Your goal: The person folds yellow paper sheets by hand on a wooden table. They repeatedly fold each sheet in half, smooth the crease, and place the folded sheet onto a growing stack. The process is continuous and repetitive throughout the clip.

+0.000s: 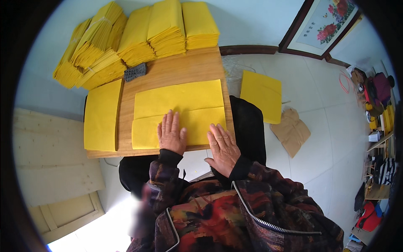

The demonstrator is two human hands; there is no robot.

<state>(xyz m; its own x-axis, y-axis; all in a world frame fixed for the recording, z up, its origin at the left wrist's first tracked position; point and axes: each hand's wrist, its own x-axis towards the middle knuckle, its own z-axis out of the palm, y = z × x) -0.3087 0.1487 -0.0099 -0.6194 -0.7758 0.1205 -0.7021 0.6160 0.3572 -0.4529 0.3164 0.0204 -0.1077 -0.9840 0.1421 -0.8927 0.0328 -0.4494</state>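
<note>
In front of me on the wooden table lies a folded yellow sheet (184,93), with a crease or flap edge running across its middle. My left hand (172,131) rests flat on its near half, fingers stretched forward. My right hand (222,149) lies at the sheet's near right corner, fingers extended and a little apart, fingertips on the yellow surface. Neither hand grips anything. To the left, another flat yellow piece (103,115) lies along the table's left edge.
Stacks of folded yellow pieces (166,29) line the table's (189,65) far side, some tied in bundles. A dark grey textured block (135,72) sits before them. Right of the table are a yellow panel (261,95) and crumpled brown paper (291,131). Cluttered shelves (380,147) stand far right.
</note>
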